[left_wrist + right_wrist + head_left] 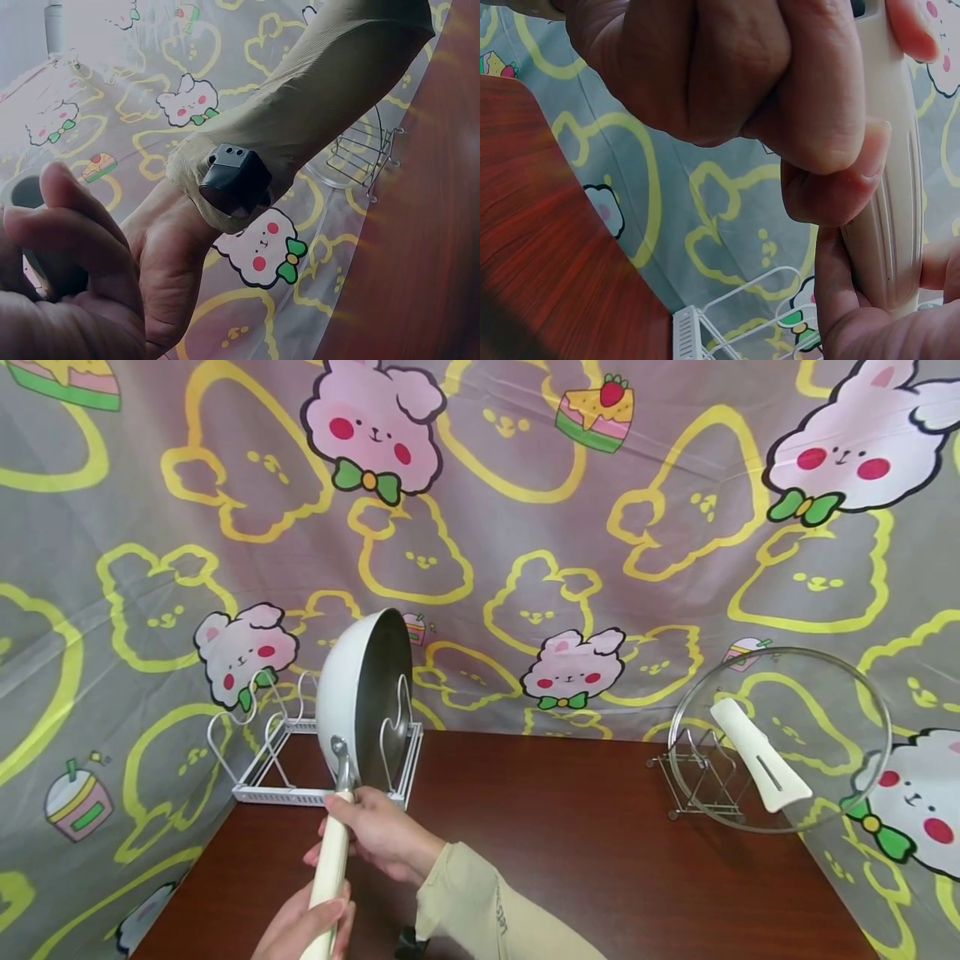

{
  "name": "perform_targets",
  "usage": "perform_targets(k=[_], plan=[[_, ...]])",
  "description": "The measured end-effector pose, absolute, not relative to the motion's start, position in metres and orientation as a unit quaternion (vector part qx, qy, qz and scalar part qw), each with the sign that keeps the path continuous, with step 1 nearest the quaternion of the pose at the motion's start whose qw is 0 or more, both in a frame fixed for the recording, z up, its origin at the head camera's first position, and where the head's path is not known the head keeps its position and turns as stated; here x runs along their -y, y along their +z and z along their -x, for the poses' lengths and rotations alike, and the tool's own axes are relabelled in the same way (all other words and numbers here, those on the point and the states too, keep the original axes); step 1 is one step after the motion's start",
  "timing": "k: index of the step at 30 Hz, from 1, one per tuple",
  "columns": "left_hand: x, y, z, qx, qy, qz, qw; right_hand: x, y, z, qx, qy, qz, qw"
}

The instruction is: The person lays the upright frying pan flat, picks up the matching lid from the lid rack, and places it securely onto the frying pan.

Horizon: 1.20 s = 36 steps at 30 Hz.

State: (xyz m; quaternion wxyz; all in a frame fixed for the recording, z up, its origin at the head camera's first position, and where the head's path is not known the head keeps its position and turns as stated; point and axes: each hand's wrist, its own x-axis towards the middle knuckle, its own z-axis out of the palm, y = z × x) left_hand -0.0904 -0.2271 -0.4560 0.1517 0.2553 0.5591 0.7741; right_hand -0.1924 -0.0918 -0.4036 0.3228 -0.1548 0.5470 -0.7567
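Note:
A white frying pan (341,693) with a dark inside stands on edge among the wires of a white rack (281,795), its long cream handle (327,877) pointing toward me. Close to the pan, my right hand (393,837) grips the handle with the thumb on top. Nearer the handle's end, my left hand (288,928) holds it too, fingers curled round it. The right wrist view shows both hands on the cream grip (892,195). In the left wrist view, the left fingers (90,240) cover much of the handle's end.
At the right, a glass lid (817,752) with a cream handle (761,756) stands upright in a small wire rack (697,777). Both racks sit on a dark red-brown table (540,827). A patterned cloth (480,543) hangs behind and along the sides.

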Motion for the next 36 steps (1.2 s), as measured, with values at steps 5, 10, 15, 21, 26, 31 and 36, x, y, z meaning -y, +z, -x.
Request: perform_targets(k=[5, 10, 15, 21, 26, 31, 36], plan=[[0.228, -0.451, 0.088, -0.567, 0.774, -0.228, 0.165, 0.092, -0.401, 0.192, -0.543, -0.761, 0.157, 0.32], [0.228, -0.447, 0.087, -0.568, 0.776, -0.212, 0.176, 0.092, -0.399, 0.192, -0.54, -0.762, 0.158, 0.319], [0.228, -0.445, 0.087, -0.558, 0.778, -0.235, 0.169, 0.09, -0.396, 0.191, -0.543, -0.762, 0.157, 0.317], [0.23, -0.445, 0.086, -0.54, 0.784, -0.254, 0.172, 0.09, -0.392, 0.188, -0.541, -0.758, 0.166, 0.323], [0.229, -0.444, 0.086, -0.525, 0.785, -0.28, 0.171, 0.09, -0.389, 0.187, -0.54, -0.76, 0.166, 0.321], [0.231, -0.438, 0.085, -0.533, 0.784, -0.263, 0.177, 0.091, -0.384, 0.188, -0.538, -0.757, 0.182, 0.323], [0.233, -0.431, 0.082, -0.544, 0.785, -0.227, 0.192, 0.091, -0.381, 0.188, -0.54, -0.757, 0.179, 0.322]])
